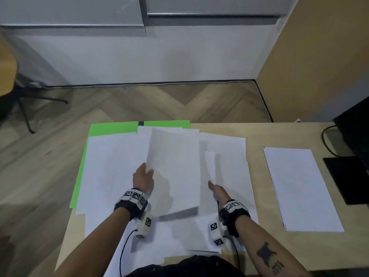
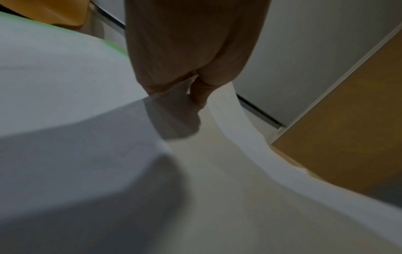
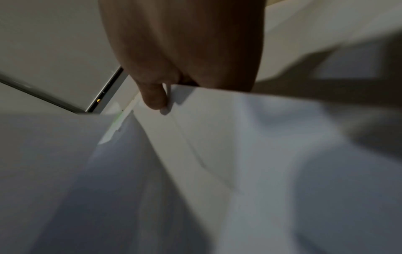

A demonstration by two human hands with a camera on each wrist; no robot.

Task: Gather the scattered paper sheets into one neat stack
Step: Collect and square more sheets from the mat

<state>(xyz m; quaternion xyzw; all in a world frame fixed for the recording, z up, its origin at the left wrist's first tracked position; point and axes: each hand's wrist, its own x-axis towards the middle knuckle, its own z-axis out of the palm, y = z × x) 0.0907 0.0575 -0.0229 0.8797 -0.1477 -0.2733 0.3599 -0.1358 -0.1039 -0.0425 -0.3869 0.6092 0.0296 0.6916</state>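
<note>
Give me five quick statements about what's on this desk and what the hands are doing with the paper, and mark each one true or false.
1. The left hand holds a lifted sheet by its left edge. True.
2. The neat stack lies at the left end of the desk. False: it lies to the right of the scattered sheets.
3. Green paper shows under the scattered sheets at their left and far edges. True.
4. The right hand rests on the neat stack. False: it holds another sheet among the scattered ones.
5. All the sheets already form one stack. False: many still lie spread over the desk.
</note>
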